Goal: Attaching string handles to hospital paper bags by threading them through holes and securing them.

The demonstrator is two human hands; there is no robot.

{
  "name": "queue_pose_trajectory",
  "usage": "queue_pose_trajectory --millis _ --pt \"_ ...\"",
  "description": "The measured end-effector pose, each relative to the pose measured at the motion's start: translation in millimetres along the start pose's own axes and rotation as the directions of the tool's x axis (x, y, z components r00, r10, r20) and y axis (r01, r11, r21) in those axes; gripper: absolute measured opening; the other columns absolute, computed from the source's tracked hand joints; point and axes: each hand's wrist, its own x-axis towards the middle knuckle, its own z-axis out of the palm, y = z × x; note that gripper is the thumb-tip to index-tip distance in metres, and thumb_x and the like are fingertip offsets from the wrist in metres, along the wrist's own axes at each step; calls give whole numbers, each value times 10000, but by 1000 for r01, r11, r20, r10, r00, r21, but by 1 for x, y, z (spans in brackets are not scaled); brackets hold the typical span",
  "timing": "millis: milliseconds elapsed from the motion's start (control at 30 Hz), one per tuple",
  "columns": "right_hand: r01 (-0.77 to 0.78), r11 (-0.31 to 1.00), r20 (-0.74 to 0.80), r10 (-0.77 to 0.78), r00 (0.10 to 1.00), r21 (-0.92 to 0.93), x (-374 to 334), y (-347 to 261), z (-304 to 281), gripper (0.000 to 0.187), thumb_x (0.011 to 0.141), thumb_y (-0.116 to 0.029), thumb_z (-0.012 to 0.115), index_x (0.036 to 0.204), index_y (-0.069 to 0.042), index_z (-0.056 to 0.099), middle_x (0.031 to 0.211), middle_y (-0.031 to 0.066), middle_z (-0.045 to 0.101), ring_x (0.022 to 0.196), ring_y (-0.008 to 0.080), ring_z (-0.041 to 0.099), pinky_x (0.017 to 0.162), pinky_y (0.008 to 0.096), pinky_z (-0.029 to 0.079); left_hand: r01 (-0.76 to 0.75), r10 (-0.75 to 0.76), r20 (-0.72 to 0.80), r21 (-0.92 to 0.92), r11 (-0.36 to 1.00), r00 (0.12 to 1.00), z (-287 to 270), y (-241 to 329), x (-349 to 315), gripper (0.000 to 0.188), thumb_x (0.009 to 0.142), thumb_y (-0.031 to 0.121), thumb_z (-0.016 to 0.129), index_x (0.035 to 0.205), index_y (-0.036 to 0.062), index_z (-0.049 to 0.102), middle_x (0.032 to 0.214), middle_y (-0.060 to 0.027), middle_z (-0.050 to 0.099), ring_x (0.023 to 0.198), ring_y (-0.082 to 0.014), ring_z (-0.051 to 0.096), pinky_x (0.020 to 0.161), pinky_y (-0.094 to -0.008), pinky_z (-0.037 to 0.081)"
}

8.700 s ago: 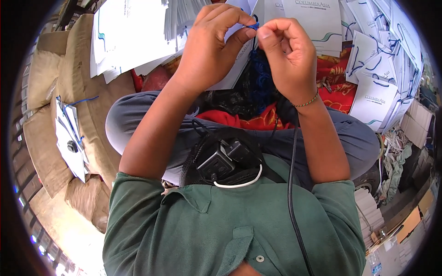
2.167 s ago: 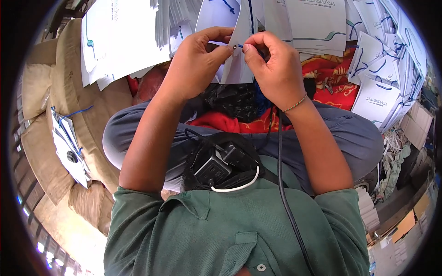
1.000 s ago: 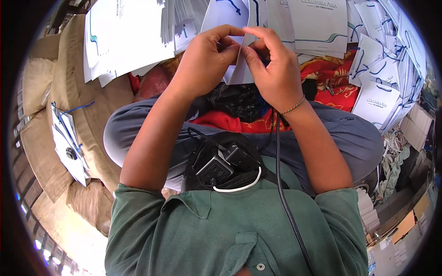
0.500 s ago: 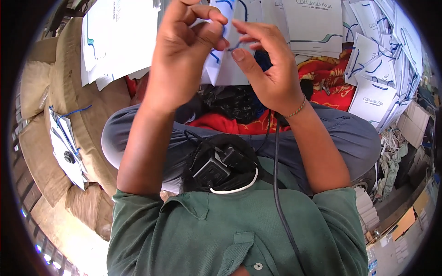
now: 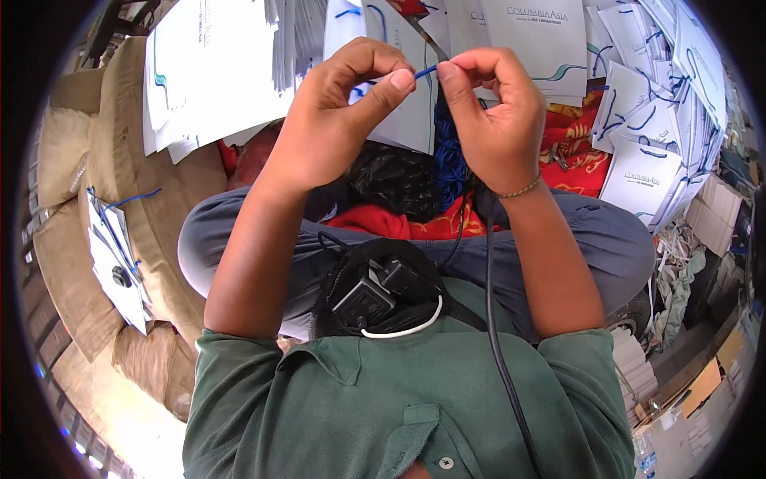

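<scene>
My left hand and my right hand are raised close together, each pinching a short stretch of blue cord between thumb and fingers. Below and behind them is a white paper bag with blue cord on its face. A thin, dark metal strip or tool lies just beyond the fingertips; its kind is unclear. Under my right hand hangs a bundle of blue cords. The cord's ends are hidden in my fingers.
White paper sheets are stacked at the far left. Finished-looking white bags with blue handles pile up at the right. Black plastic and red patterned cloth lie before my crossed legs. A black cable runs down my front.
My hands have come down slightly and turned to pinch the blue cord between them. The white bag, held up between my hands before, now rests lower and leans behind them.
</scene>
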Motion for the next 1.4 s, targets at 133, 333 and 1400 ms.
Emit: queue_pose_trajectory --millis 133,333,1400 --pt "-38 999 104 35 994 19 -8 -4 5 103 989 -82 807 979 -16 727 827 74 754 750 182 737 730 307 583 12 -16 -22 -157 988 1000 14 8 -2 246 1103 68 667 1340 11 696 1186 -10 696 1111 -100 649 1031 -288 508" --pt "-199 964 139 176 975 179 -6 -8 1 115 1020 -117 793 1010 -9 753 845 45 761 771 113 709 747 287 576 -17 24 -59 115 993 998 16 -4 -4 216 1014 55 783 1215 1 724 1098 -67 747 1007 -154 711 924 -323 564" --pt "-259 961 240 229 943 101 -5 -19 -1 107 952 -17 762 1040 -16 702 947 121 700 797 261 716 744 363 565 32 -25 -44 158 987 999 14 17 -5 108 1079 65 722 1138 -8 671 1012 -53 714 994 -119 676 950 -310 543"
